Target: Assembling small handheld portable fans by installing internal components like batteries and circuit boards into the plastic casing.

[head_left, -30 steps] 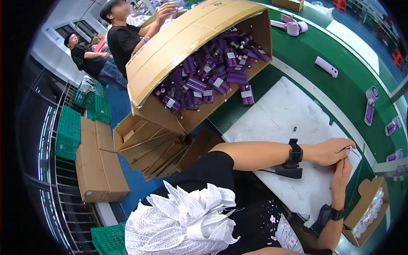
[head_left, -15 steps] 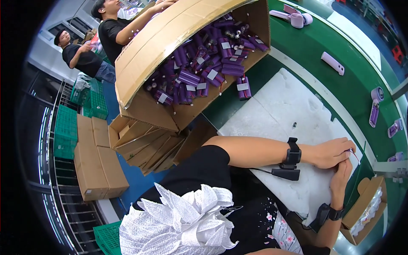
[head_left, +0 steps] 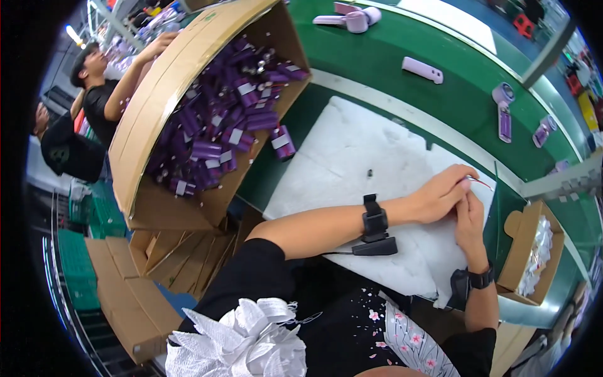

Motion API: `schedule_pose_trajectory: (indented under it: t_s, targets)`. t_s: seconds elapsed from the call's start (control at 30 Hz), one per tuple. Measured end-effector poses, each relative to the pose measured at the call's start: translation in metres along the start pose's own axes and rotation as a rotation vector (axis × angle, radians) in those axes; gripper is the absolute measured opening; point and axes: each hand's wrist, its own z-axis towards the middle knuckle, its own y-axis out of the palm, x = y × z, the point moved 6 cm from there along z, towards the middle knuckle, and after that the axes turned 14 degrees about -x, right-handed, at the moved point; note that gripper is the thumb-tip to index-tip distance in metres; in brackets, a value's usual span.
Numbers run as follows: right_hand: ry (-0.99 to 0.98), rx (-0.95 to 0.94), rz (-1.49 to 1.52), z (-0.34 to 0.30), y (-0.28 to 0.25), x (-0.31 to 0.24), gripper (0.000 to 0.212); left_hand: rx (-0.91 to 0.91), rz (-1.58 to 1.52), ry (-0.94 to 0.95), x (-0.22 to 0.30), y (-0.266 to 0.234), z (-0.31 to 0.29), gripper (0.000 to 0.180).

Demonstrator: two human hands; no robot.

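Note:
My left hand (head_left: 436, 196) reaches in from the left over a white foam sheet (head_left: 333, 151). My right hand (head_left: 468, 227) comes up from the lower right, and the two meet near the sheet's right edge. Both are closed, fingertips together, on a small piece mostly hidden by the fingers. Thin red and white wires (head_left: 480, 183) stick out of it to the right, with a bit of purple beside them. On the foam, left of my hands, lies a tiny dark part (head_left: 369, 173). Each wrist wears a black strapped device.
A tilted cardboard box (head_left: 147, 119) full of purple wired battery packs (head_left: 204, 149) stands at the left; one pack (head_left: 282, 142) lies by its lip. Lilac handheld housings (head_left: 422, 70) rest on a green belt (head_left: 377, 56) beyond. A small carton (head_left: 514, 264) stands right. A co-worker (head_left: 103, 88) is far left.
The view has swung, so the box, foam and belt appear farther left. My hands stay together by the foam's right edge, still closed on the wired piece.

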Motion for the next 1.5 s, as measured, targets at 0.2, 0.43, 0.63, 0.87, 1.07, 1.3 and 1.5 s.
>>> schedule_pose_trajectory:
  t_s: [0.2, 0.43, 0.63, 0.87, 1.07, 1.3, 1.5]
  targets:
    - [0.027, -0.046, 0.011, 0.004, 0.005, -0.010, 0.027, -0.007, -0.191, -0.128, -0.003, -0.005, -0.008, 0.032]
    - [0.008, -0.040, 0.040, 0.001, 0.006, -0.001, 0.020, -0.007, 0.227, 0.055, 0.006, -0.013, -0.009, 0.031]
    - [0.009, 0.018, -0.119, 0.003, 0.004, -0.002, 0.016, -0.067, 0.200, 0.087, 0.004, -0.011, -0.010, 0.032]
    - [-0.173, 0.409, -0.038, 0.000, -0.041, -0.019, 0.015, 0.416, -0.095, -0.226, 0.010, -0.064, -0.025, 0.032]
    - [-0.211, 0.436, 0.369, 0.004, -0.051, 0.005, 0.024, 0.301, -0.286, -0.140, -0.002, -0.051, -0.013, 0.028]
    - [-0.074, 0.119, 0.302, 0.008, 0.009, -0.001, 0.043, -0.101, 0.468, 0.009, 0.026, -0.021, -0.008, 0.037]
    - [0.155, 0.060, 0.411, 0.012, 0.008, 0.002, 0.041, 0.161, 0.641, -0.175, 0.019, -0.141, 0.037, 0.049]
